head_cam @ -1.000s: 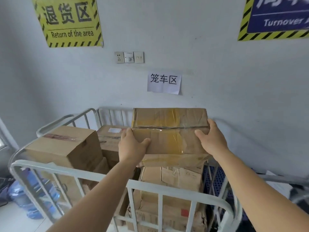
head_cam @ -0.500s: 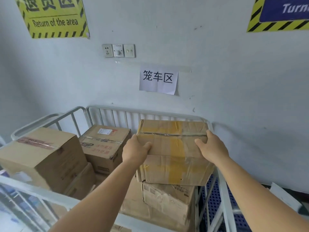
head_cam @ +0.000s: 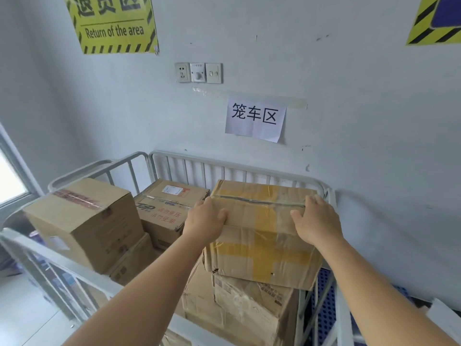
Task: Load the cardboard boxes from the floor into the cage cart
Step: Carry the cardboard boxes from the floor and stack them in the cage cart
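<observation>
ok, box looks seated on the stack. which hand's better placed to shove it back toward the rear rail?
Probably the right hand: it lies over the yellow-taped box's top right corner, near the rear rail. The left hand sits on the near left edge, beside the labelled box.

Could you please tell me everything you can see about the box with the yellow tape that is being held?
The yellow-taped box is worn, creased brown cardboard, sealed with clear tape along its top seam and crossed by yellow tape. It sits roughly level on another cardboard box at the cage cart's right rear. The left hand and right hand grip its top side edges.
</observation>
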Tool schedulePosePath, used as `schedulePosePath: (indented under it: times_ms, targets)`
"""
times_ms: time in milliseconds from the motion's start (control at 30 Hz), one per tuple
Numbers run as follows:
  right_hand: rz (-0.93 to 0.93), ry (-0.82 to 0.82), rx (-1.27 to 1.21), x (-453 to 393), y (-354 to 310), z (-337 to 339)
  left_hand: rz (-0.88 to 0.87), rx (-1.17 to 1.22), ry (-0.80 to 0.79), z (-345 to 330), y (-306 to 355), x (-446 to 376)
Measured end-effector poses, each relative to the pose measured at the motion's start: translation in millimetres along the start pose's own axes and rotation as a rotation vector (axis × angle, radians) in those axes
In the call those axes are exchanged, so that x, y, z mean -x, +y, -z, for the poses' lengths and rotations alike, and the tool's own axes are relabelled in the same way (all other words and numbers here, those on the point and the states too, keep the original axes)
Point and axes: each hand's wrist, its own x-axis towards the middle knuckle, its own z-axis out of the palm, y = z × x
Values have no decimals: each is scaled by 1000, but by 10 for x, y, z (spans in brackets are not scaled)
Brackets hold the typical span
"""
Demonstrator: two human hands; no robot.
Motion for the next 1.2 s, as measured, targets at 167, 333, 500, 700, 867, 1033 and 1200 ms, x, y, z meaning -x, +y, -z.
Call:
schedulePosePath:
  times_ms: [167,333,500,700,867,1033,1200]
  targets:
    - [236,-23,-29,169,-349,-93,-58,-134,49,140,-117,245]
    - [448,-80,-73,450,-846,-277,-11,-253,149,377,-507,640]
    - [624,-173,-145,872,-1345,-546,139,-273,215,630,-1013,1208]
    - [825,-312,-149,1711,-1884,-867,322,-308,266,844,-1649,2307]
    - [1043,-409,-89,2715,-2155,-1052,517,-343,280,886,-2101,3475]
    - [1239,-498,-60,3911,-2283,-1237,762,-372,264,798,-2438,4847]
    - [1449,-608,-3,5094,-2215,-1398,999,-363,298,637,-2532,6258]
